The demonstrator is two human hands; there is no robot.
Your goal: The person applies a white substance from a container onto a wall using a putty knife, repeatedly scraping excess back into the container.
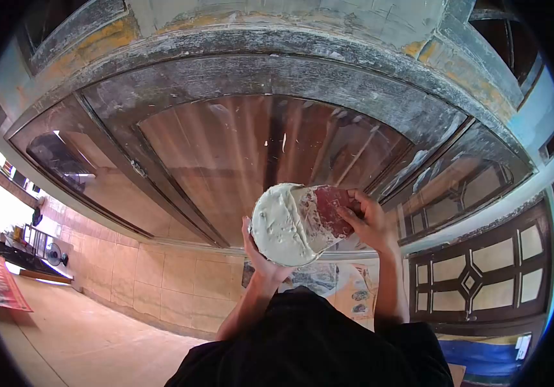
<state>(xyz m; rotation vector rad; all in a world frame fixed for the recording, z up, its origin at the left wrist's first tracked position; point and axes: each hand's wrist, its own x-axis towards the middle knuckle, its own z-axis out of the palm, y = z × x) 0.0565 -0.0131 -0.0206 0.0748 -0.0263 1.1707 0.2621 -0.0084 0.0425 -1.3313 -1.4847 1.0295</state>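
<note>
My left hand (pixel 264 261) supports a round tub of white putty (pixel 278 227) from below and the left, its fingers wrapped around the side. The putty looks thick and creamy, with ridges across its surface. In my right hand (pixel 370 226) is a flat dark red spreader (pixel 333 208), pinched between thumb and fingers at its right edge. White smears cover the spreader's left part, which lies over the tub's right side.
Ahead stands a glass-paned wooden frame (pixel 251 77) with a worn, white-smeared surface. A dark panelled door (pixel 477 271) is on the right. Printed sheets (pixel 316 277) lie on the tiled floor (pixel 180 277) below. A fan (pixel 56 254) stands far left.
</note>
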